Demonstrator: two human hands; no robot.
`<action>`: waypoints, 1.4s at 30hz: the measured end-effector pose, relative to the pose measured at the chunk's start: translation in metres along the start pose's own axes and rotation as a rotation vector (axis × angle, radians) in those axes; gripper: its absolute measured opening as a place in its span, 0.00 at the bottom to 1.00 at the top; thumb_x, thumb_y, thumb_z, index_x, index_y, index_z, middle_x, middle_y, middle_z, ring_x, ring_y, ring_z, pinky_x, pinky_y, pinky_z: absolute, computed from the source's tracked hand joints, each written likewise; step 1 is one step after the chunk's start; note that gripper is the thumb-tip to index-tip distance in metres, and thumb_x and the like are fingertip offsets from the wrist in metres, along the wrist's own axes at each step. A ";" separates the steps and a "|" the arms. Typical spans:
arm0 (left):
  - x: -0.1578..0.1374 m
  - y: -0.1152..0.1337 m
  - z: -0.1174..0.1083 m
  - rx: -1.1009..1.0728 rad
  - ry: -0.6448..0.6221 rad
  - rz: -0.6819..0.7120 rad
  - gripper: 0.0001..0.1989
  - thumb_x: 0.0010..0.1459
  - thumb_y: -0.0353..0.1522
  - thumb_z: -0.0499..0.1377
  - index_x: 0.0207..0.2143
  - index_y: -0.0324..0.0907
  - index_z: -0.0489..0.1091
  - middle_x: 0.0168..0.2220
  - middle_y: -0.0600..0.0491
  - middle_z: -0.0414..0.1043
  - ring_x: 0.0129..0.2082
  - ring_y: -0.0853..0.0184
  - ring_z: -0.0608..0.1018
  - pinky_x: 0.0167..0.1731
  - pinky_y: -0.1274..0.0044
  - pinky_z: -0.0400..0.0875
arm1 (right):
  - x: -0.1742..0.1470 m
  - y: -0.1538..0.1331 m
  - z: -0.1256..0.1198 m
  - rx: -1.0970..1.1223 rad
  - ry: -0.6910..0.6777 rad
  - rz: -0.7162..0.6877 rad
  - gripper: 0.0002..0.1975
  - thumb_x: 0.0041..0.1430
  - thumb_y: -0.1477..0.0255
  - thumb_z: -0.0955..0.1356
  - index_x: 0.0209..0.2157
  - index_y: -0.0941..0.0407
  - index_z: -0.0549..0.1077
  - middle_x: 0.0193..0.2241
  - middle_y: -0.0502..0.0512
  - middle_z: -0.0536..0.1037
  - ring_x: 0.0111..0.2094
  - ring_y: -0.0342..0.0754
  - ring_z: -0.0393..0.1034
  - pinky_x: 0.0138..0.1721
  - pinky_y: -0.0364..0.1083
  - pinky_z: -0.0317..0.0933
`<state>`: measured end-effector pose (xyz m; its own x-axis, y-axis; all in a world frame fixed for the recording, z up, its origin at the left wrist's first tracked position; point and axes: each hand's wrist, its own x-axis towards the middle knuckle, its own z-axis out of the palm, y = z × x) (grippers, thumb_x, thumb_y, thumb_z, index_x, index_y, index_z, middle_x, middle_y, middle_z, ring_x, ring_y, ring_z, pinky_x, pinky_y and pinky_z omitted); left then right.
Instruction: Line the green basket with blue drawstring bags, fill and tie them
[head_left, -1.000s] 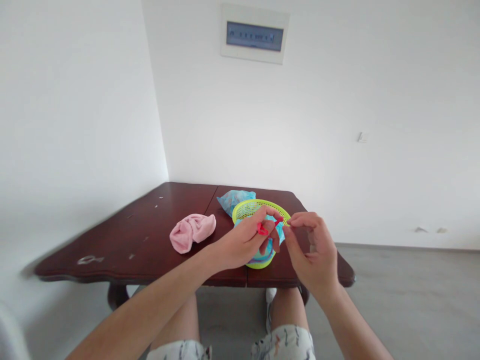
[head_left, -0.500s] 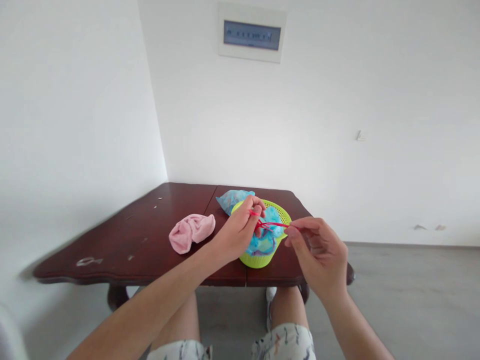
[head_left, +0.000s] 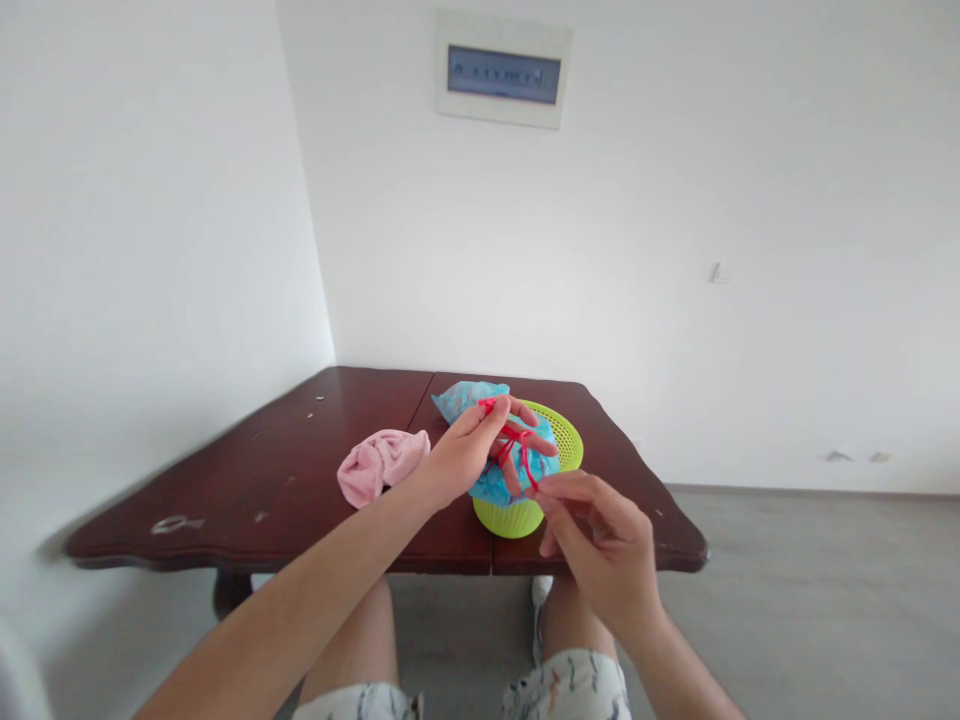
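Observation:
A thin red string [head_left: 527, 462] runs between my two hands over a lime-green plastic basket [head_left: 511, 520]. Part of it loops around the spread fingers of my left hand [head_left: 466, 452], while the thumb of that hand presses a bit of it against the index finger. My right hand [head_left: 611, 545], lower and to the right, pinches the string between thumb and fingertips. Crumpled blue plastic [head_left: 491, 488] fills the basket, partly hidden behind the left fingers. Behind that hand rests a blue plastic bag [head_left: 461, 398], its contents unclear.
A bunched pink cloth [head_left: 382, 465] lies left of the basket on the dark red wooden table [head_left: 262, 460]. White walls stand behind the table and on its left. My legs are under the front edge.
My right hand has moved left and down, closer to the left hand. The string, stretched straight before, now curves around the left fingers, which have spread apart.

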<state>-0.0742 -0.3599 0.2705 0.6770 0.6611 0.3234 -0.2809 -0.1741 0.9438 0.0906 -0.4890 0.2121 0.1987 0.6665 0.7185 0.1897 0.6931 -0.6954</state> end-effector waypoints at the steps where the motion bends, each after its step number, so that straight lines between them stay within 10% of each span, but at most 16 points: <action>1: 0.000 0.001 -0.001 -0.009 -0.023 0.008 0.33 0.76 0.64 0.60 0.54 0.43 0.71 0.34 0.48 0.87 0.17 0.65 0.80 0.22 0.74 0.77 | -0.003 0.007 0.002 -0.036 -0.029 0.035 0.03 0.78 0.69 0.77 0.46 0.49 0.88 0.40 0.53 0.89 0.20 0.43 0.79 0.19 0.41 0.72; 7: -0.019 0.023 -0.009 0.722 -0.126 0.400 0.21 0.87 0.46 0.49 0.47 0.45 0.74 0.40 0.46 0.85 0.37 0.60 0.85 0.42 0.70 0.83 | -0.006 0.018 0.000 -0.365 -0.060 -0.237 0.12 0.78 0.76 0.73 0.53 0.47 0.87 0.46 0.56 0.87 0.44 0.52 0.86 0.44 0.50 0.82; 12: -0.028 0.041 -0.021 1.356 -0.277 0.776 0.15 0.85 0.37 0.53 0.52 0.44 0.79 0.51 0.40 0.88 0.53 0.51 0.88 0.60 0.58 0.83 | 0.006 0.009 -0.003 -0.317 0.054 -0.301 0.20 0.83 0.73 0.68 0.69 0.44 0.78 0.65 0.62 0.83 0.68 0.60 0.79 0.72 0.63 0.72; 19: -0.026 0.022 -0.022 1.272 -0.263 0.974 0.30 0.84 0.27 0.54 0.84 0.43 0.61 0.80 0.35 0.70 0.81 0.52 0.74 0.78 0.56 0.75 | 0.021 0.025 0.017 -0.034 -0.033 -0.029 0.16 0.85 0.55 0.69 0.54 0.48 0.86 0.43 0.55 0.90 0.43 0.53 0.86 0.46 0.50 0.82; 24: -0.025 -0.001 -0.024 1.212 -0.381 1.018 0.36 0.86 0.31 0.54 0.89 0.44 0.48 0.80 0.36 0.71 0.83 0.56 0.71 0.84 0.56 0.64 | 0.023 0.033 0.022 0.082 -0.053 0.021 0.24 0.76 0.45 0.76 0.38 0.50 0.85 0.28 0.51 0.86 0.27 0.49 0.78 0.30 0.46 0.76; 30: -0.031 -0.007 -0.025 1.095 -0.367 1.043 0.31 0.88 0.36 0.52 0.87 0.48 0.54 0.74 0.41 0.79 0.81 0.57 0.74 0.86 0.55 0.60 | 0.035 0.044 -0.008 -0.136 0.034 -0.029 0.22 0.82 0.51 0.72 0.36 0.51 0.81 0.33 0.52 0.83 0.34 0.49 0.76 0.38 0.49 0.74; 35: -0.040 -0.023 -0.035 0.966 -0.381 0.902 0.27 0.89 0.37 0.48 0.84 0.50 0.61 0.52 0.49 0.92 0.63 0.60 0.89 0.82 0.58 0.65 | 0.057 0.059 -0.052 -0.542 -0.023 -0.210 0.26 0.87 0.58 0.67 0.30 0.52 0.71 0.30 0.50 0.72 0.34 0.48 0.67 0.37 0.48 0.60; 42: -0.051 -0.052 -0.049 0.851 -0.212 0.714 0.25 0.88 0.37 0.47 0.79 0.47 0.69 0.31 0.55 0.79 0.42 0.58 0.87 0.60 0.62 0.76 | 0.072 0.089 -0.085 -0.667 0.040 -0.049 0.33 0.85 0.46 0.66 0.28 0.52 0.67 0.23 0.46 0.67 0.26 0.45 0.59 0.30 0.48 0.50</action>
<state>-0.1273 -0.3487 0.2013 0.6720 0.0882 0.7353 -0.1500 -0.9561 0.2517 0.2039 -0.4028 0.2005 0.2078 0.6191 0.7573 0.7505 0.3956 -0.5294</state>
